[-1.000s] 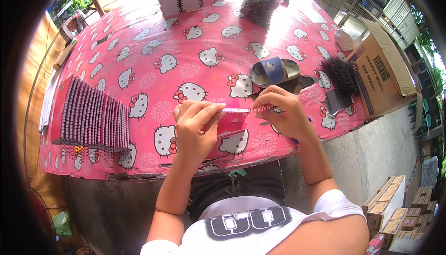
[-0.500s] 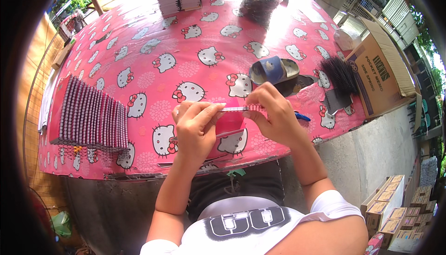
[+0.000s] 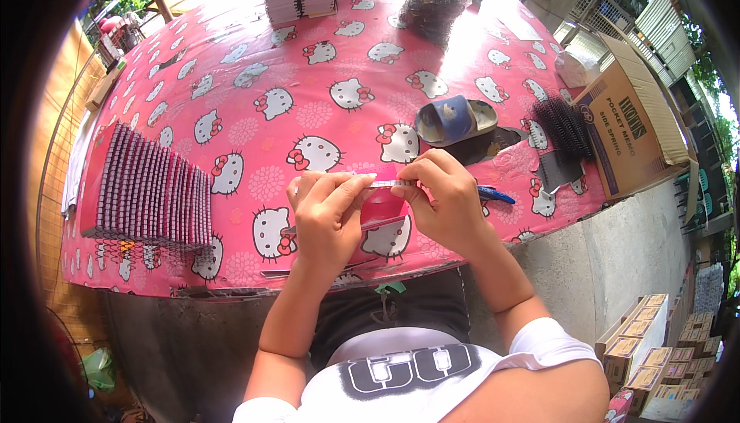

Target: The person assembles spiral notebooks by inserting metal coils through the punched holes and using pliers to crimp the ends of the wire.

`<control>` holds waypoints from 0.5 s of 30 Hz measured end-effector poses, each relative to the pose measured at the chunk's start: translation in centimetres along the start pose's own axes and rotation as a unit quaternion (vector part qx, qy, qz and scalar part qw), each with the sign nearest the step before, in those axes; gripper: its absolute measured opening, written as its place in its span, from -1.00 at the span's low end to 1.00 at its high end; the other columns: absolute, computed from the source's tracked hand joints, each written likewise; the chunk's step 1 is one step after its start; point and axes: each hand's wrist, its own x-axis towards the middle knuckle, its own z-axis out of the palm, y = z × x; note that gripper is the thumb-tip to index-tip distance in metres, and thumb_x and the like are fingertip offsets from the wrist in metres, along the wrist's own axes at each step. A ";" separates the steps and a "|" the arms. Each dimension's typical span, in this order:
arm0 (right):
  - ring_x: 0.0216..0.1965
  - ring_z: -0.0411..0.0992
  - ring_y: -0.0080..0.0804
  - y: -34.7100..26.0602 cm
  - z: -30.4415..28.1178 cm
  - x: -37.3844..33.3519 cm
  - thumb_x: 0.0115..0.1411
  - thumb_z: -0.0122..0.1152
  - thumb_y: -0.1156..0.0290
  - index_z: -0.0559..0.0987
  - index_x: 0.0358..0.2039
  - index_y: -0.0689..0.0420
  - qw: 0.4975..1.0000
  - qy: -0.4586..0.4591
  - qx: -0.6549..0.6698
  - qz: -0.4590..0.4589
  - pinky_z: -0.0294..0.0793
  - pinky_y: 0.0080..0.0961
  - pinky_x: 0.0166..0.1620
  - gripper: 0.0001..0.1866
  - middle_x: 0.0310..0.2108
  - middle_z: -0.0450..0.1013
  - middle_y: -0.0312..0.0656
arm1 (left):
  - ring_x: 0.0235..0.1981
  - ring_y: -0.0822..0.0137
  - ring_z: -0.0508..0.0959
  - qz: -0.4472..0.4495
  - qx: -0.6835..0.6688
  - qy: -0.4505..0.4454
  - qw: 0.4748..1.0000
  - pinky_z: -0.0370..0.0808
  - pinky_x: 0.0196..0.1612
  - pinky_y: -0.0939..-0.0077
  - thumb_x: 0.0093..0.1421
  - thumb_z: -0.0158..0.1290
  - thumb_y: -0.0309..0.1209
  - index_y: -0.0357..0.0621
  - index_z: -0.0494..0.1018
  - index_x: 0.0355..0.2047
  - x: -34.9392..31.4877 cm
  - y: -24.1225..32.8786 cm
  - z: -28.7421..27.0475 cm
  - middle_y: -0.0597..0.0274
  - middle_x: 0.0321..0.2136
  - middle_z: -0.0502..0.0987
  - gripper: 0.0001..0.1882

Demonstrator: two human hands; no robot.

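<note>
I see my left hand [image 3: 330, 219] and my right hand [image 3: 443, 199] both curled shut on a pink card [image 3: 383, 206], pinching a thin white strip [image 3: 385, 183] along its top edge, just above the near edge of the counter [image 3: 254, 76]. I think two hands keep it flat and steady. A row of finished-looking cards [image 3: 150, 192] stands close on my left, and a blue slipper [image 3: 451, 119] and black combs [image 3: 563, 126] lie to my right.

head cam: single view, worn on head | looked steeply down, close over left hand [image 3: 327, 219] and right hand [image 3: 447, 203] | grip sat mid-frame; pink table [image 3: 254, 76] stretched beyond it, torso below | fisheye bent edges
</note>
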 end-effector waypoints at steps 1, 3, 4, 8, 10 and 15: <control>-0.32 0.46 -0.19 -0.3 0.1 -0.1 0.06 0.25 0.41 0.52 -0.46 0.17 1.000 0.008 0.005 0.009 0.44 -0.30 -0.34 -0.88 -0.46 0.44 -0.15 | -0.40 0.35 0.43 0.001 0.002 -0.001 1.000 0.29 -0.19 0.42 -0.03 0.25 -0.54 -0.07 0.63 -0.33 0.0 0.0 0.0 0.36 -0.49 0.55 -0.79; -0.31 0.47 -0.19 -0.1 -0.1 0.0 0.09 0.20 0.41 0.54 -0.47 0.17 1.000 -0.021 0.000 0.001 0.45 -0.32 -0.32 -0.90 -0.44 0.46 -0.15 | -0.40 0.35 0.43 0.002 0.004 -0.003 1.000 0.29 -0.19 0.42 -0.03 0.25 -0.55 -0.07 0.63 -0.33 0.0 0.0 -0.1 0.35 -0.48 0.55 -0.79; -0.30 0.47 -0.19 0.7 -0.7 0.3 0.11 0.18 0.42 0.55 -0.46 0.17 0.998 -0.058 -0.007 -0.017 0.46 -0.32 -0.31 -0.90 -0.42 0.47 -0.14 | -0.40 0.34 0.44 0.003 0.003 -0.005 1.000 0.29 -0.19 0.41 -0.03 0.25 -0.55 -0.07 0.63 -0.33 0.0 -0.1 -0.2 0.35 -0.48 0.55 -0.80; -0.14 0.47 -0.07 9.8 -6.2 3.4 0.03 0.30 0.39 0.56 -0.22 0.24 0.978 -0.073 -0.159 0.114 0.44 -0.26 -0.08 -0.70 -0.19 0.51 -0.01 | -0.35 0.31 0.45 -0.010 -0.037 -0.016 0.999 0.27 -0.14 0.35 -0.03 0.24 -0.54 -0.06 0.62 -0.33 0.6 -0.6 -0.4 0.35 -0.45 0.56 -0.79; -0.04 0.43 -0.06 15.8 -6.7 2.8 -0.05 0.37 0.32 0.51 -0.12 0.23 0.970 -0.104 -0.212 0.052 0.42 -0.22 0.00 -0.53 -0.10 0.47 0.03 | -0.34 0.30 0.46 -0.004 -0.057 -0.025 0.998 0.27 -0.12 0.33 -0.03 0.24 -0.54 -0.06 0.62 -0.30 1.3 -0.9 0.1 0.35 -0.44 0.56 -0.77; -0.03 0.44 -0.15 16.8 -5.7 2.7 -0.10 0.41 0.40 0.44 -0.10 0.21 0.932 -0.142 -0.255 0.214 0.47 -0.28 -0.01 -0.48 -0.13 0.48 0.00 | -0.27 0.27 0.47 -0.006 -0.027 -0.062 0.998 0.25 -0.06 0.27 -0.11 0.31 -0.45 -0.07 0.57 -0.29 1.8 -0.4 0.5 0.34 -0.43 0.55 -0.69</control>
